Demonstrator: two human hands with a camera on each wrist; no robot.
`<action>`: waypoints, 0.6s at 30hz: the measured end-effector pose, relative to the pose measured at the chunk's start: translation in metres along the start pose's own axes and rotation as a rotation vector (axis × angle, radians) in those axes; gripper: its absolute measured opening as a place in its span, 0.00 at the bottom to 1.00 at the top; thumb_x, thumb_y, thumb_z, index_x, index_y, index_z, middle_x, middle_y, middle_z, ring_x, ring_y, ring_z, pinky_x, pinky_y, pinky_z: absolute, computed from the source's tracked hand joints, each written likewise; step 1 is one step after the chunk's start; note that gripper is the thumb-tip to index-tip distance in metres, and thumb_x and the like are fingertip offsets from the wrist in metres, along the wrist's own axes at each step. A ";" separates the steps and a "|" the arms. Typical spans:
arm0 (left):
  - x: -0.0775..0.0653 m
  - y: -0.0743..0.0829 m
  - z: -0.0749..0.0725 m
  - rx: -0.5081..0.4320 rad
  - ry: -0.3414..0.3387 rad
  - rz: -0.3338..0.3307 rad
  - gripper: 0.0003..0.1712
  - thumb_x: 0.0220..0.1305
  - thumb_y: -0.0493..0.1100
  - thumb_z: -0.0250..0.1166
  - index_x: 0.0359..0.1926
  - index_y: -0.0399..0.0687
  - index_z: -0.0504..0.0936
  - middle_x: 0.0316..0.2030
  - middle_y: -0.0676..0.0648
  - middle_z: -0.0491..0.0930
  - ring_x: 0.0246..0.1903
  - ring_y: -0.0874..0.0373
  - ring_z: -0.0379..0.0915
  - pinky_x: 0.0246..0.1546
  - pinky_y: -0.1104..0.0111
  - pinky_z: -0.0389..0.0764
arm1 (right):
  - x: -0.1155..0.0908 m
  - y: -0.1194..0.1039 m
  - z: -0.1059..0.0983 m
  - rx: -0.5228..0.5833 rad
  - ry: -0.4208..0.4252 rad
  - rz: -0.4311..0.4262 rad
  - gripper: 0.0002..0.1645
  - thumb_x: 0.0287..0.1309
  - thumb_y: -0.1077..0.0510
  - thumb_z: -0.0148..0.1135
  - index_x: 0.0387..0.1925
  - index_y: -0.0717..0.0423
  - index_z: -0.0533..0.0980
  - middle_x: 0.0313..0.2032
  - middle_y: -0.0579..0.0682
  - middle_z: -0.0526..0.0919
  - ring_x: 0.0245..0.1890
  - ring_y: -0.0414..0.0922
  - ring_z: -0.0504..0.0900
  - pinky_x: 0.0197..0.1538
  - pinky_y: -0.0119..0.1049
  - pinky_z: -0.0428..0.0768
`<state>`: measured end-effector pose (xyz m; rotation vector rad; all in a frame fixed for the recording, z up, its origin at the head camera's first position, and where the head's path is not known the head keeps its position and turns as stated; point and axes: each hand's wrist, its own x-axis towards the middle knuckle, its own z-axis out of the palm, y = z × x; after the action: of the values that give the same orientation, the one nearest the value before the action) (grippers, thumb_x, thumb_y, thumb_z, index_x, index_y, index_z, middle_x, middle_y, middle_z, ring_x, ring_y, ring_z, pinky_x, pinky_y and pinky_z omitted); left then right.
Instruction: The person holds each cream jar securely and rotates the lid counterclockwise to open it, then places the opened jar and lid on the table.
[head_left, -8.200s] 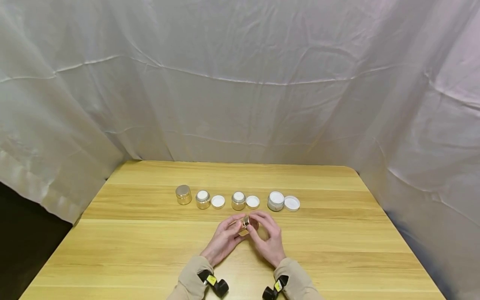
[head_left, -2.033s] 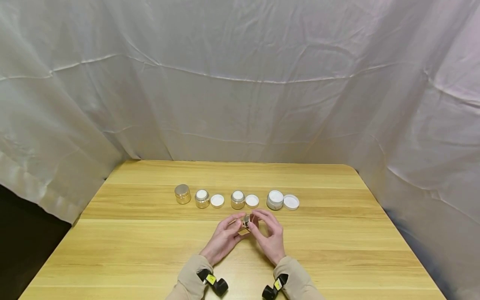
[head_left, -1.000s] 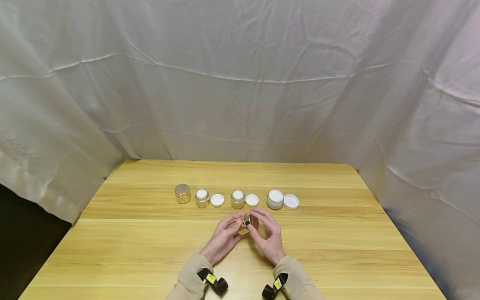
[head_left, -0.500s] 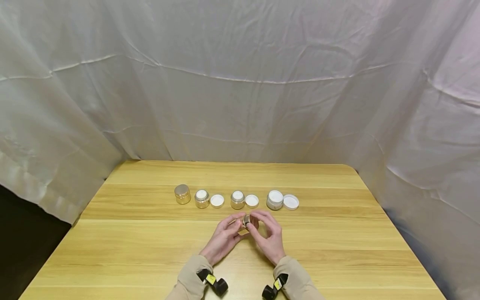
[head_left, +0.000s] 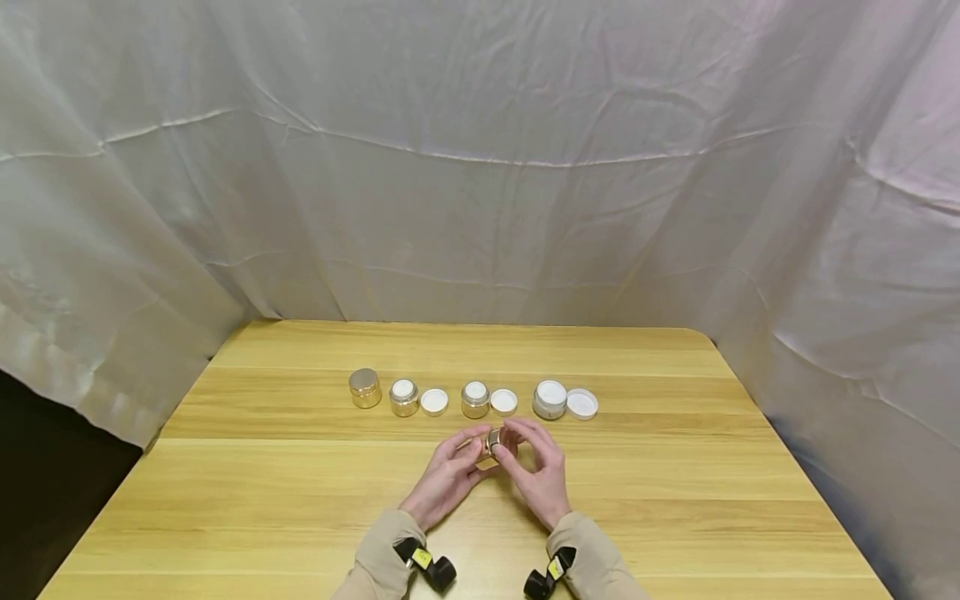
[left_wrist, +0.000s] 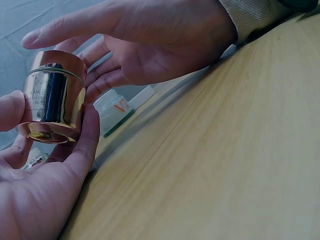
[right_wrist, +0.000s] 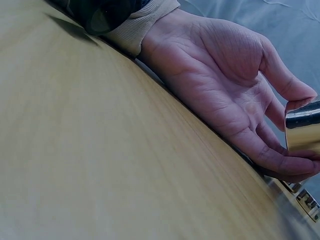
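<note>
My left hand (head_left: 444, 481) grips the body of a shiny gold cosmetic jar (left_wrist: 52, 102), thumb on one side and fingers on the other. The jar is held tilted above the table, its gold lid (left_wrist: 59, 61) towards my right hand (head_left: 538, 483). That hand has thumb and fingers round the lid, covering much of it in the head view. The left wrist view shows small printed lettering on the jar's body. In the right wrist view my left hand's open palm side (right_wrist: 220, 80) faces the camera, and only part of the jar (right_wrist: 305, 127) shows at the edge.
Behind my hands a row stands on the wooden table (head_left: 262, 500): a closed gold jar (head_left: 365, 388), two gold jars with white tops (head_left: 404, 398) beside upturned white lids (head_left: 434, 402), and a frosted jar (head_left: 551, 402) with its lid (head_left: 582, 404). Grey curtains (head_left: 480, 208) hang around.
Both hands stay on the same jar in the same place. My right thumb and fingers have shifted slightly back and forth round the lid. The row of jars has not moved.
</note>
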<state>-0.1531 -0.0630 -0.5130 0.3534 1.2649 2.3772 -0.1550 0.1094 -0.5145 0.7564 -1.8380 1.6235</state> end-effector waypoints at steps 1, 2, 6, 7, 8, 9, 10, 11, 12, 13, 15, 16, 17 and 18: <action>0.000 0.000 0.000 -0.003 0.004 -0.004 0.13 0.78 0.41 0.51 0.59 0.54 0.74 0.49 0.57 0.83 0.53 0.64 0.79 0.64 0.63 0.79 | 0.000 0.000 0.000 0.004 0.000 -0.003 0.24 0.48 0.80 0.68 0.50 0.77 0.77 0.45 0.70 0.81 0.45 0.46 0.81 0.53 0.25 0.80; 0.000 0.000 0.000 -0.004 0.008 -0.007 0.13 0.78 0.41 0.51 0.58 0.54 0.74 0.49 0.56 0.83 0.53 0.64 0.79 0.64 0.63 0.79 | 0.000 0.000 0.000 0.009 -0.003 -0.011 0.24 0.47 0.80 0.68 0.50 0.76 0.77 0.45 0.70 0.81 0.46 0.45 0.81 0.54 0.25 0.80; -0.001 0.001 0.001 -0.010 0.016 -0.014 0.13 0.77 0.41 0.52 0.57 0.54 0.74 0.51 0.55 0.82 0.54 0.64 0.79 0.64 0.63 0.79 | -0.001 0.001 0.000 0.053 -0.031 -0.017 0.24 0.49 0.81 0.65 0.51 0.75 0.78 0.46 0.71 0.80 0.52 0.38 0.80 0.60 0.24 0.79; -0.001 0.001 0.001 -0.010 0.016 -0.015 0.13 0.77 0.41 0.52 0.58 0.54 0.74 0.51 0.56 0.82 0.54 0.64 0.79 0.64 0.63 0.79 | -0.001 0.001 -0.001 0.063 -0.041 -0.017 0.24 0.49 0.81 0.64 0.52 0.74 0.77 0.47 0.71 0.80 0.55 0.37 0.79 0.63 0.25 0.78; 0.000 0.001 0.001 -0.010 0.017 -0.014 0.14 0.77 0.40 0.52 0.59 0.53 0.73 0.51 0.56 0.82 0.54 0.64 0.79 0.64 0.64 0.79 | -0.001 0.001 -0.001 0.072 -0.049 -0.016 0.25 0.50 0.81 0.63 0.53 0.74 0.77 0.48 0.71 0.79 0.56 0.37 0.79 0.64 0.25 0.77; 0.000 0.001 0.001 -0.009 0.016 -0.014 0.14 0.77 0.41 0.52 0.59 0.52 0.73 0.51 0.56 0.82 0.54 0.64 0.79 0.64 0.64 0.79 | -0.001 0.001 -0.001 0.076 -0.055 -0.012 0.26 0.50 0.81 0.63 0.54 0.74 0.76 0.48 0.72 0.79 0.56 0.37 0.78 0.65 0.26 0.76; 0.000 0.001 0.001 -0.007 0.014 -0.013 0.14 0.77 0.41 0.52 0.60 0.52 0.73 0.50 0.56 0.82 0.53 0.64 0.79 0.64 0.63 0.79 | -0.001 0.001 -0.001 0.069 -0.057 -0.006 0.26 0.50 0.81 0.63 0.55 0.74 0.76 0.49 0.72 0.79 0.56 0.38 0.79 0.66 0.26 0.76; 0.000 0.001 0.001 -0.004 0.013 -0.011 0.15 0.77 0.41 0.52 0.61 0.51 0.72 0.49 0.57 0.82 0.53 0.64 0.78 0.64 0.63 0.79 | -0.001 0.001 -0.001 0.055 -0.055 -0.001 0.27 0.50 0.80 0.64 0.55 0.73 0.76 0.49 0.72 0.79 0.55 0.40 0.79 0.65 0.26 0.76; 0.000 0.001 0.001 0.000 0.010 -0.010 0.16 0.77 0.41 0.52 0.61 0.50 0.72 0.49 0.57 0.82 0.53 0.65 0.78 0.64 0.63 0.79 | -0.001 0.000 -0.001 0.037 -0.050 0.005 0.28 0.50 0.80 0.65 0.56 0.73 0.76 0.48 0.72 0.79 0.53 0.43 0.80 0.63 0.27 0.77; 0.000 0.001 0.001 0.002 0.007 -0.009 0.16 0.77 0.42 0.52 0.62 0.50 0.72 0.48 0.58 0.83 0.52 0.65 0.78 0.64 0.63 0.79 | -0.001 0.000 0.000 0.011 -0.043 0.011 0.28 0.50 0.79 0.66 0.56 0.72 0.76 0.48 0.71 0.80 0.51 0.45 0.81 0.61 0.27 0.78; 0.000 0.001 0.001 0.003 0.004 -0.009 0.16 0.77 0.42 0.52 0.62 0.50 0.71 0.48 0.58 0.83 0.52 0.65 0.78 0.64 0.63 0.79 | -0.001 -0.001 0.000 -0.056 -0.026 0.027 0.29 0.48 0.78 0.69 0.55 0.71 0.76 0.46 0.69 0.81 0.46 0.51 0.81 0.57 0.27 0.79; 0.000 0.001 0.001 0.003 0.002 -0.009 0.16 0.77 0.42 0.52 0.62 0.50 0.72 0.48 0.57 0.83 0.52 0.65 0.78 0.64 0.64 0.79 | 0.000 -0.002 0.000 -0.088 -0.019 0.033 0.29 0.47 0.77 0.70 0.55 0.71 0.77 0.45 0.68 0.82 0.44 0.54 0.81 0.55 0.28 0.80; 0.000 0.001 0.001 0.001 0.001 -0.008 0.15 0.77 0.42 0.52 0.61 0.51 0.72 0.48 0.57 0.82 0.52 0.65 0.78 0.64 0.64 0.79 | 0.000 -0.003 0.001 -0.112 -0.014 0.043 0.29 0.46 0.77 0.71 0.54 0.72 0.77 0.44 0.68 0.83 0.42 0.56 0.81 0.54 0.28 0.80; 0.000 0.001 0.001 0.003 -0.002 -0.006 0.15 0.78 0.42 0.52 0.61 0.51 0.72 0.49 0.57 0.82 0.52 0.65 0.78 0.64 0.64 0.78 | 0.000 -0.003 0.001 -0.130 -0.014 0.054 0.29 0.45 0.77 0.71 0.53 0.73 0.77 0.43 0.68 0.83 0.41 0.58 0.80 0.53 0.28 0.80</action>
<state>-0.1527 -0.0630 -0.5113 0.3529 1.2667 2.3695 -0.1527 0.1083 -0.5120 0.6677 -1.9681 1.5181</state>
